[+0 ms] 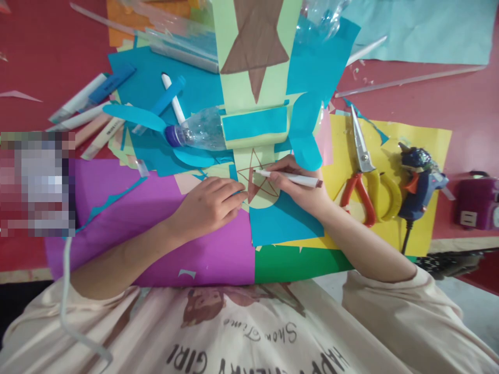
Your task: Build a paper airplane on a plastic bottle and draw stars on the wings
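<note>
My right hand (300, 187) grips a white marker (306, 180) with a brown end cap. Its tip touches a star outline (252, 188) drawn in brown on a pale green paper strip (244, 156), and part of the star is filled in. My left hand (212, 205) lies beside the star with its fingers resting on the strip's edge. Across the strip, just beyond both hands, lies a clear plastic bottle (205, 130) wrapped in green and blue paper, with a purple cap and blue paper blades (136, 117). Higher up, the strip bears a large brown star (255, 49).
At right, scissors (362, 150) and a blue glue gun (419, 187) lie on yellow paper (432, 156). Several markers (80, 98) are piled at the left. Purple paper (156, 249) spreads under my left arm. A purple box (478, 202) stands far right.
</note>
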`<state>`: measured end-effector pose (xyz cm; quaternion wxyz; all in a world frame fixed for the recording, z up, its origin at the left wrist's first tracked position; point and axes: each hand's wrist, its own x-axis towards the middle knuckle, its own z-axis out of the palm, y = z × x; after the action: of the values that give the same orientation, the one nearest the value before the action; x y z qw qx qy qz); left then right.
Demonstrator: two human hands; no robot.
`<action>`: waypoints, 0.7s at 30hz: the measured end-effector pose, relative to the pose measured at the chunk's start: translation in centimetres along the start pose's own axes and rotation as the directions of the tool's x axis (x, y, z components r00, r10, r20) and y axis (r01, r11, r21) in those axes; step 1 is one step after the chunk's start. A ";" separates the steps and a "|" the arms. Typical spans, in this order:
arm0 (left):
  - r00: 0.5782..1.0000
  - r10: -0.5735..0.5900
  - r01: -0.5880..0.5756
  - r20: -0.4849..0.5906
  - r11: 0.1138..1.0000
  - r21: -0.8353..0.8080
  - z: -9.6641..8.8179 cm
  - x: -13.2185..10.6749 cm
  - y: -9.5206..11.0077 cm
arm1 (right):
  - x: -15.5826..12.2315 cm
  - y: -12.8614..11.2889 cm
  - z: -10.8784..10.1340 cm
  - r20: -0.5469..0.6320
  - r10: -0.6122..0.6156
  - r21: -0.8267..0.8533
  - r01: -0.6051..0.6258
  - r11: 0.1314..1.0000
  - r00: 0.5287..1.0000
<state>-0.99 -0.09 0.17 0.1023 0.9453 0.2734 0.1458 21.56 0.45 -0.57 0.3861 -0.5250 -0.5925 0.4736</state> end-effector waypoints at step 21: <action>1.000 -0.016 0.016 0.019 1.000 -0.021 0.0 -0.1 0.0 | 0.0 -0.7 -0.4 0.141 -0.003 -0.059 0.011 0.998 0.990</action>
<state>-1.02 -0.17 0.14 0.1158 0.9433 0.2783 0.1388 21.72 0.53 0.17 0.3292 -0.4996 -0.6339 0.4901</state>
